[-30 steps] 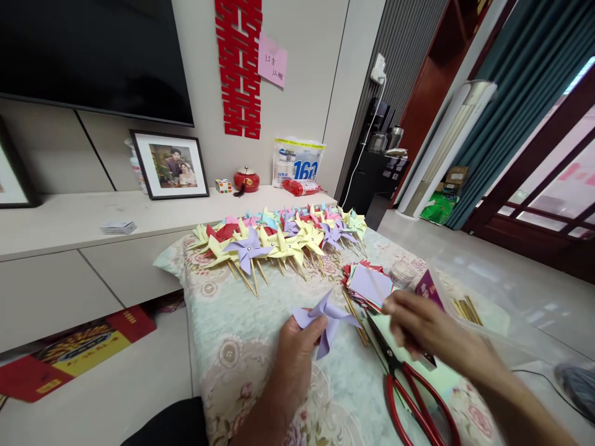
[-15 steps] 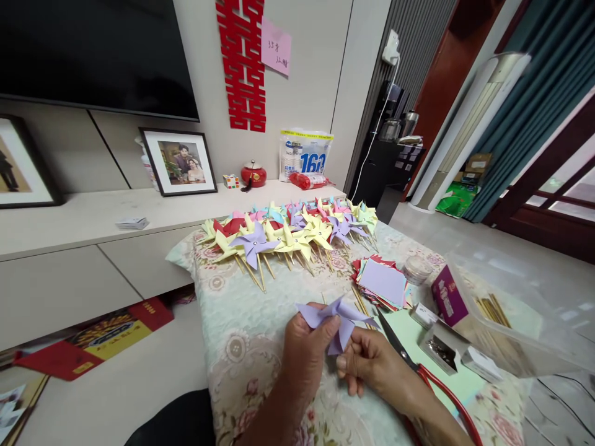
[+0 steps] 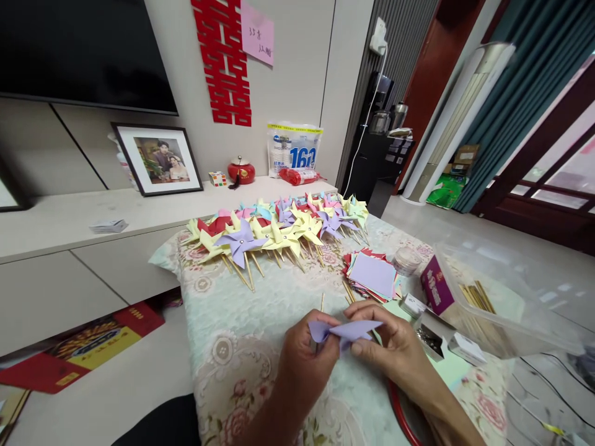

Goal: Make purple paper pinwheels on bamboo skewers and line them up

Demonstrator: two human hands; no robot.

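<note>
A purple paper pinwheel (image 3: 348,331) is between my two hands above the flowered tablecloth, turned nearly edge-on. My left hand (image 3: 309,353) pinches its left side between thumb and fingers. My right hand (image 3: 393,347) curls around the right side, thumb in front and fingers behind, gripping a vane. Just beyond my left hand a thin stick (image 3: 322,301) pokes up; its lower part is hidden. Under my right forearm shows the red handle (image 3: 400,412) of scissors, mostly covered. Past my hands lies a stack of coloured paper squares (image 3: 372,275), purple on top.
Finished pinwheels (image 3: 283,232) on sticks crowd the table's far side. At the right are a small open box of metal pins (image 3: 430,341), white boxes, a round clear container (image 3: 406,261) and a plastic bin (image 3: 502,337) with sticks. A low cabinet (image 3: 139,214) stands behind.
The pinwheel has tilted from facing me to nearly edge-on. My right hand has risen from below it to grip its right side. The camera view has shifted right.
</note>
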